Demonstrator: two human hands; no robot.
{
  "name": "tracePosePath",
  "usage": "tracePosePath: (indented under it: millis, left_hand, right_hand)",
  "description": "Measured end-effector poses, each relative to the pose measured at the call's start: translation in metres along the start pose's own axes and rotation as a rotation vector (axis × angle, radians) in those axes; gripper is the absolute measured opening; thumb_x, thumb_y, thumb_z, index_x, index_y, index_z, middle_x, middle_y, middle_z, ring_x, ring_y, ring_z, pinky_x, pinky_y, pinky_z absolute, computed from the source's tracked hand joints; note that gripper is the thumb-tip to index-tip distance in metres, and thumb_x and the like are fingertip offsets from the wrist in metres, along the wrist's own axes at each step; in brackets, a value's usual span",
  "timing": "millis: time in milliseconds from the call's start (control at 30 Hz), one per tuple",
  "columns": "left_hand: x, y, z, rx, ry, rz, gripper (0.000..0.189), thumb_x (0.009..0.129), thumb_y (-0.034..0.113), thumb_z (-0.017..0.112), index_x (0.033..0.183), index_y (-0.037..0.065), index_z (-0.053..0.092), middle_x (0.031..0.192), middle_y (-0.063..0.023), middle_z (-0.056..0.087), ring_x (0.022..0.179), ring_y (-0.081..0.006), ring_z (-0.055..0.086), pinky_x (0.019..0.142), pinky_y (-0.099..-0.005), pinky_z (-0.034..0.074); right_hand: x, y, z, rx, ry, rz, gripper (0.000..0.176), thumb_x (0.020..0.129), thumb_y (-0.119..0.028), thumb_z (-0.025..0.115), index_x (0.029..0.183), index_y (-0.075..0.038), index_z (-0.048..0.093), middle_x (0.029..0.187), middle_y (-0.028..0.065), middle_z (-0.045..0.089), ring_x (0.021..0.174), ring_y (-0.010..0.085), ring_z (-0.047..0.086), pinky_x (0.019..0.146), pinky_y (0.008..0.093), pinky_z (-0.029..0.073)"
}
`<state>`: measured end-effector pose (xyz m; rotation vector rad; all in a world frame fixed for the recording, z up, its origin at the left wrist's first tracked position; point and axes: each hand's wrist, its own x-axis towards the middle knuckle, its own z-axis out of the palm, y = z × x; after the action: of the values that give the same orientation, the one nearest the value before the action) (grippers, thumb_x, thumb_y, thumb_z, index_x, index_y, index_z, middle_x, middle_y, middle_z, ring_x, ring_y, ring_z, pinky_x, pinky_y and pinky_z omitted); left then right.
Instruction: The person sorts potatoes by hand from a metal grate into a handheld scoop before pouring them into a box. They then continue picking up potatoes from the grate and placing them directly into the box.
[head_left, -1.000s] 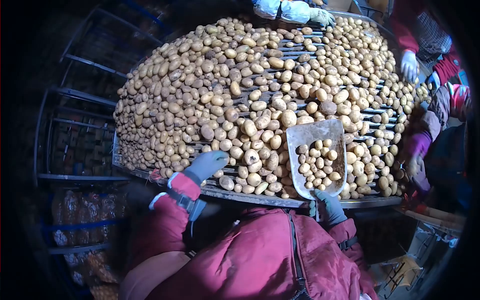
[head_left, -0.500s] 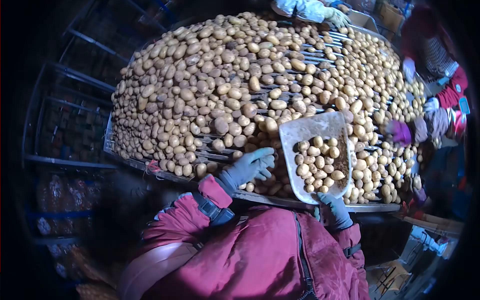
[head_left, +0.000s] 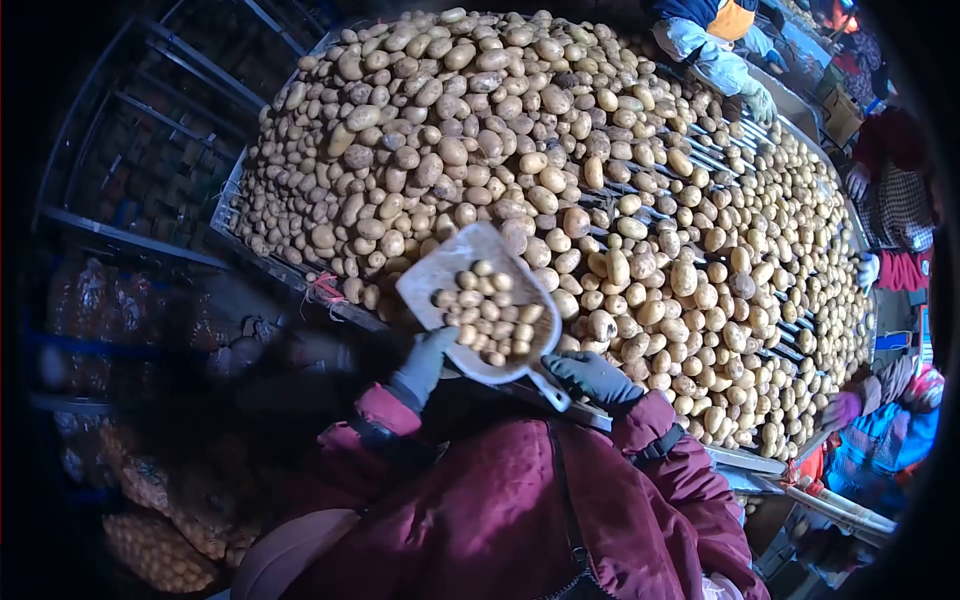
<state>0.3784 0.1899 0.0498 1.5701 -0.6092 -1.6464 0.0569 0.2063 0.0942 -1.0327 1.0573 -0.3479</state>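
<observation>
A pale scoop [head_left: 425, 282] holding several small potatoes [head_left: 490, 310] is tilted over the near edge of the potato-covered table. My left hand [head_left: 424, 362], in a grey-green glove, grips the scoop's lower left rim; part of its fingers is hidden beneath. At the scoop's lower right corner, beside its handle [head_left: 550, 388], my gloved right hand [head_left: 592, 378] is closed on the rim. Larger potatoes [head_left: 450, 150] are heaped on the slatted metal surface [head_left: 710, 150] beyond the scoop.
A co-worker's gloved hand [head_left: 758, 102] is at the far edge. More co-workers' hands [head_left: 868, 272] line the right side. Metal racks [head_left: 130, 240] stand at left, with net sacks of potatoes [head_left: 155, 550] below. Red string [head_left: 325, 288] is tied to the near rim.
The scoop has moved left and towards my body, turning as it went. My left hand, open before, has closed on its rim. The view has shifted, and the co-workers' hands have moved.
</observation>
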Motion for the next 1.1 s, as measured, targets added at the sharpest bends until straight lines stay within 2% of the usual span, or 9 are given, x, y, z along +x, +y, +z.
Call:
tracePosePath:
  millis: [100, 267, 400, 567, 600, 767, 867, 1033, 1100]
  left_hand:
    - [0.011, 0.025, -0.027, 0.082, 0.126, -0.129, 0.048, 0.090, 0.039, 0.063, 0.130, 0.013, 0.057, 0.119, -0.0117, 0.064, 0.099, -0.0259, 0.068, 0.065, -0.0447, 0.060]
    - [0.036, 0.016, -0.022, 0.023, 0.115, -0.175, 0.049, 0.094, 0.054, 0.058, 0.125, 0.016, 0.055, 0.097, -0.0109, 0.070, 0.078, -0.0244, 0.072, 0.059, -0.0383, 0.059]
    - [0.022, 0.020, -0.004, 0.039, -0.006, -0.292, 0.054, 0.094, 0.060, 0.055, 0.118, 0.012, 0.059, 0.090, -0.0121, 0.072, 0.069, -0.0234, 0.071, 0.060, -0.0356, 0.059]
    - [0.012, 0.023, -0.004, 0.079, 0.006, -0.292, 0.055, 0.097, 0.056, 0.053, 0.113, 0.004, 0.062, 0.093, -0.0137, 0.072, 0.076, -0.0235, 0.071, 0.067, -0.0347, 0.059]
    - [0.005, 0.027, -0.004, 0.097, -0.005, -0.261, 0.053, 0.098, 0.054, 0.053, 0.114, 0.004, 0.062, 0.095, -0.0138, 0.071, 0.078, -0.0233, 0.071, 0.067, -0.0350, 0.059]
    - [-0.010, 0.011, -0.022, 0.175, -0.110, -0.222, 0.049, 0.099, 0.049, 0.054, 0.118, 0.005, 0.063, 0.101, -0.0143, 0.071, 0.080, -0.0238, 0.072, 0.067, -0.0365, 0.059]
    - [-0.018, 0.002, -0.026, 0.518, -0.211, 0.050, 0.043, 0.100, 0.040, 0.059, 0.112, 0.000, 0.067, 0.102, -0.0100, 0.070, 0.098, -0.0184, 0.065, 0.086, -0.0339, 0.053]
    - [-0.054, 0.025, 0.016, 0.850, -0.466, 0.502, 0.045, 0.099, 0.034, 0.063, 0.121, -0.005, 0.063, 0.107, -0.0122, 0.069, 0.099, -0.0175, 0.063, 0.089, -0.0333, 0.050]
    - [-0.043, 0.015, 0.026, 0.841, -0.469, 0.340, 0.044, 0.099, 0.032, 0.064, 0.122, -0.005, 0.063, 0.104, -0.0129, 0.070, 0.094, -0.0169, 0.063, 0.086, -0.0329, 0.051]
  right_hand:
    - [0.020, 0.048, -0.013, 0.024, 0.156, -0.322, 0.039, 0.097, -0.027, 0.064, 0.126, -0.002, 0.065, 0.101, 0.0025, 0.071, 0.083, 0.0112, 0.066, 0.074, 0.0255, 0.054]
    - [0.008, 0.036, -0.037, 0.477, 0.254, 0.004, 0.032, 0.097, -0.026, 0.064, 0.120, -0.004, 0.068, 0.100, 0.0060, 0.072, 0.080, 0.0162, 0.072, 0.069, 0.0277, 0.057]
    - [0.015, -0.009, -0.045, 0.346, 0.382, -0.089, 0.029, 0.098, -0.026, 0.063, 0.119, -0.006, 0.068, 0.096, 0.0024, 0.072, 0.074, 0.0126, 0.069, 0.060, 0.0279, 0.056]
    - [0.081, -0.028, -0.089, -0.115, 0.603, -0.400, 0.032, 0.097, -0.020, 0.065, 0.123, -0.002, 0.065, 0.106, 0.0032, 0.071, 0.087, 0.0086, 0.064, 0.074, 0.0252, 0.053]
    - [0.096, -0.031, -0.100, -0.270, 0.641, -0.514, 0.033, 0.096, -0.019, 0.064, 0.124, -0.001, 0.064, 0.107, 0.0039, 0.071, 0.089, 0.0089, 0.064, 0.076, 0.0261, 0.054]
    - [0.161, -0.057, -0.119, -0.548, 0.858, -0.338, 0.049, 0.081, -0.030, 0.072, 0.126, -0.010, 0.065, 0.108, 0.0154, 0.072, 0.094, 0.0248, 0.070, 0.081, 0.0370, 0.056]
    - [0.202, -0.048, -0.111, -0.889, 0.791, -0.117, 0.056, 0.074, -0.035, 0.075, 0.125, -0.016, 0.064, 0.107, 0.0161, 0.068, 0.102, 0.0356, 0.067, 0.087, 0.0439, 0.054]
    - [0.134, -0.117, -0.083, -0.749, 0.689, 0.026, 0.050, 0.077, -0.034, 0.073, 0.123, -0.019, 0.064, 0.108, 0.0158, 0.067, 0.101, 0.0359, 0.067, 0.087, 0.0446, 0.053]
    - [0.109, -0.123, -0.070, -0.812, 0.615, -0.056, 0.040, 0.078, -0.034, 0.073, 0.112, -0.015, 0.065, 0.103, 0.0161, 0.068, 0.097, 0.0356, 0.067, 0.083, 0.0454, 0.054]
